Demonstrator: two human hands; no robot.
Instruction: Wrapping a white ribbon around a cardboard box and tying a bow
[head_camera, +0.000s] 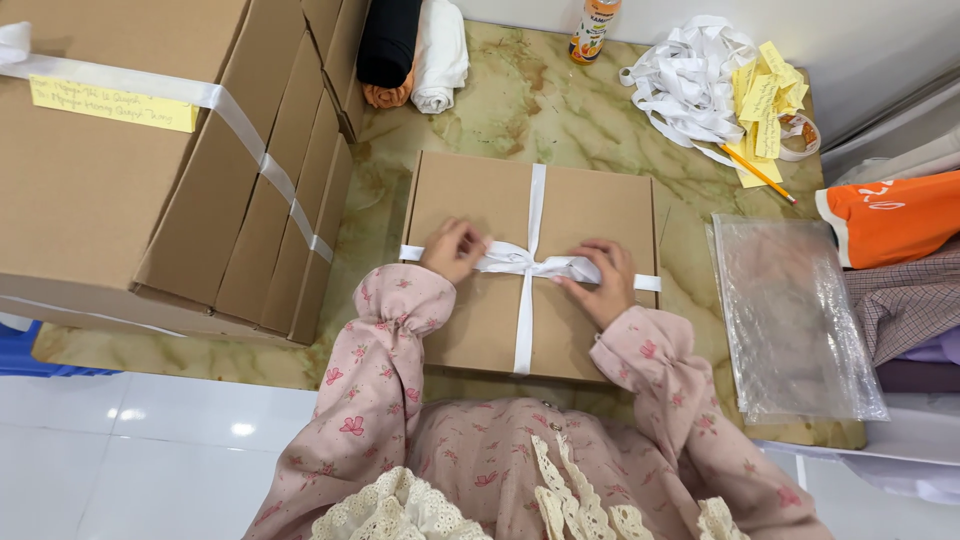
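A flat brown cardboard box (590, 215) lies on the marbled table (520, 110) in front of me. A white ribbon (527, 320) crosses it lengthwise and sideways, meeting in a knot near the middle. My left hand (455, 250) grips the ribbon just left of the knot. My right hand (605, 280) grips the ribbon on the knot's right side. Both wrists are in pink flowered sleeves.
Stacked cardboard boxes (150, 170) bound with white ribbon stand at the left. Rolled cloths (415, 45) and a bottle (593, 30) lie at the back. Loose ribbon (685, 85), yellow notes (765, 100), a pencil (760, 172) and a tape roll sit back right. A clear plastic bag (790, 315) and folded clothes (895, 260) lie right.
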